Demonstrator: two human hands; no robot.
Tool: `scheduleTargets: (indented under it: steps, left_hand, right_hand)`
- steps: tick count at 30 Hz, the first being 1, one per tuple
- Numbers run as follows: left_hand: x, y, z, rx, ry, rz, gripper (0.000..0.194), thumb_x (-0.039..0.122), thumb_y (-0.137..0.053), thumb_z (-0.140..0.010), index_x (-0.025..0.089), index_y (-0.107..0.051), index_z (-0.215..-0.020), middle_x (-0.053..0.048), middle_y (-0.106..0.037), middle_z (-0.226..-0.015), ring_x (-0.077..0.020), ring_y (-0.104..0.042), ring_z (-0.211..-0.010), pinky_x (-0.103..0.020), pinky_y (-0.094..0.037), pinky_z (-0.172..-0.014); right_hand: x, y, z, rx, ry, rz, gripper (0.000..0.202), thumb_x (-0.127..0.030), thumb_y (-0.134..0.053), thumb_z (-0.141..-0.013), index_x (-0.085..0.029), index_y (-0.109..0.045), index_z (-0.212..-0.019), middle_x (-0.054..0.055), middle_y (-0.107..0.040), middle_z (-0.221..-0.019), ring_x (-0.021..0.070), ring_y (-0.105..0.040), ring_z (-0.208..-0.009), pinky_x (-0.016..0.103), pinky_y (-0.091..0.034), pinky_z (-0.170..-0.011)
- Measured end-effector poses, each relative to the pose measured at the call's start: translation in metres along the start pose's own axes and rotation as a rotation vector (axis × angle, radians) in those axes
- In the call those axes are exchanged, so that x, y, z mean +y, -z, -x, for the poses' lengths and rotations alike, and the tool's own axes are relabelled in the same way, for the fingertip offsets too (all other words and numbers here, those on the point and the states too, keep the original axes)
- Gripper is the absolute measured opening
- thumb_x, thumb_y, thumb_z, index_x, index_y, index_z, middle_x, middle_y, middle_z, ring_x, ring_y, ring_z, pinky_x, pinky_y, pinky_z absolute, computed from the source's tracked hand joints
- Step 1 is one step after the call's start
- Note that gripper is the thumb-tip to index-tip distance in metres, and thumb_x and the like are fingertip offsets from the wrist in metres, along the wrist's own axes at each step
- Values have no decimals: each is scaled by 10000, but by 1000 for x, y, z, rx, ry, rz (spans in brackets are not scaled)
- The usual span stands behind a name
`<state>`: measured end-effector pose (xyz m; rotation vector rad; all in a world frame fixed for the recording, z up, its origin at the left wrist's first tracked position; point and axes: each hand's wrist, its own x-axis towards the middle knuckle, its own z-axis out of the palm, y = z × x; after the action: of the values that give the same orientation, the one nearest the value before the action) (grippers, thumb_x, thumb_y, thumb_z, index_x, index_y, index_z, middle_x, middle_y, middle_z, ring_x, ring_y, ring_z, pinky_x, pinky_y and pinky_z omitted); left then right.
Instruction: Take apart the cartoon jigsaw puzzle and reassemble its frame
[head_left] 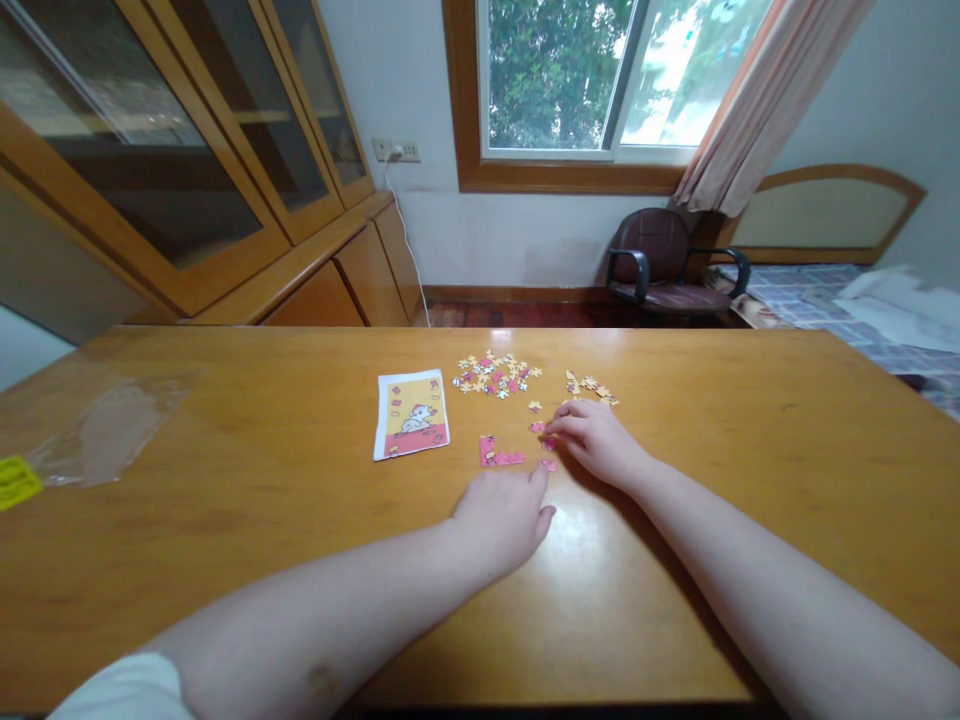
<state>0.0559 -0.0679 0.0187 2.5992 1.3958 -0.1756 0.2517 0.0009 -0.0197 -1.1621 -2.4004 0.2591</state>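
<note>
My left hand [504,520] rests on the table with its index finger stretched out to a pink puzzle piece [549,465]; its thumb is apart and nothing is held. Over a few loose pink pieces [537,427] is my right hand [596,438], fingers bent, the fingertips touching a pink piece [548,443]; whether they grip it is too small to tell. Left of them lies a joined L-shaped strip of pink pieces [502,459]. Behind it is a pile of yellow, pink and white pieces [495,376]. More yellow pieces [592,385] lie beyond my right hand.
A reference picture of a white animal [411,414] lies left of the pieces on the wooden table [262,480]. Clear plastic wrapping [112,425] with a yellow label [18,482] is at the far left. Beyond the table stand a cabinet [300,285] and a chair [660,265].
</note>
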Motion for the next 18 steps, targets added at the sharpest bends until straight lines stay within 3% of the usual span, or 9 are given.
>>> scheduleTargets:
  steps: [4, 10, 15, 18]
  left_hand:
    - [1, 1, 0, -9, 7, -3, 454, 414, -462, -896, 163, -537, -1267, -126, -709, -904, -316, -680, -819, -420, -536, -687]
    - [2, 3, 0, -14, 10, -2, 442, 406, -454, -902, 159, -538, -1259, -129, -710, -900, -314, -682, -812, -416, -535, -682]
    - [2, 2, -1, -13, 11, 3, 452, 419, -462, -894, 154, -543, -1251, -131, -711, -885, -322, -681, -799, -422, -532, -673]
    - [3, 2, 0, -19, 18, 6, 459, 415, -464, -894, 152, -536, -1262, -137, -711, -900, -319, -682, -802, -417, -531, -673]
  right_hand:
    - [-1, 0, 0, -45, 7, 17, 146, -324, -620, -872, -244, -737, -910, 71, -652, -939, 197, -574, -882, 355, -388, -796]
    - [-1, 2, 0, -34, -3, -9, 205, -217, -533, -912, -237, -736, -909, 67, -654, -912, 180, -582, -865, 335, -407, -796]
    - [-4, 6, 1, -64, -23, 91, 207, -373, -609, -871, -221, -735, -932, 80, -653, -921, 203, -584, -863, 358, -403, -782]
    - [-4, 5, 1, -64, -10, 111, 189, -363, -612, -873, -222, -736, -901, 77, -654, -911, 198, -585, -856, 358, -397, -783]
